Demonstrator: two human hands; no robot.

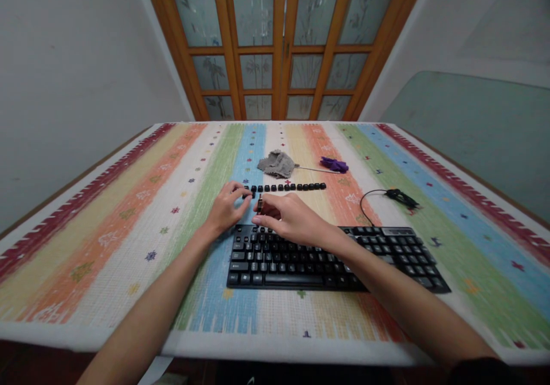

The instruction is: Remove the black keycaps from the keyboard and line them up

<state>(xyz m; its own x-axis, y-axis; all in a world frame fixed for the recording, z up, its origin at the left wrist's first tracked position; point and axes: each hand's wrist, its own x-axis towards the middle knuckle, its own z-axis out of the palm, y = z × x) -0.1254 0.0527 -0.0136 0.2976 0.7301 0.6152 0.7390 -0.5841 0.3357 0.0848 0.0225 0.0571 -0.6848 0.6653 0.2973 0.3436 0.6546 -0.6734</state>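
Loose keys (281, 188) behind a keyboard (296, 281)
Left hand (226, 207) bends behind it, grip hard to tell; right hand (296, 219), over its back edge, pinches a small thing (260, 204).

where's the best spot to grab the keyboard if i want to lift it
Probably by its two short ends, one from each side: the keyboard is long, lies flat, and both ends show uncovered. The right forearm crosses between them, and the cable leaves the far edge.

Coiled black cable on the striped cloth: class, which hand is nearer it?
Right: the right hand is left of the coiled cable; the left hand is farther left.
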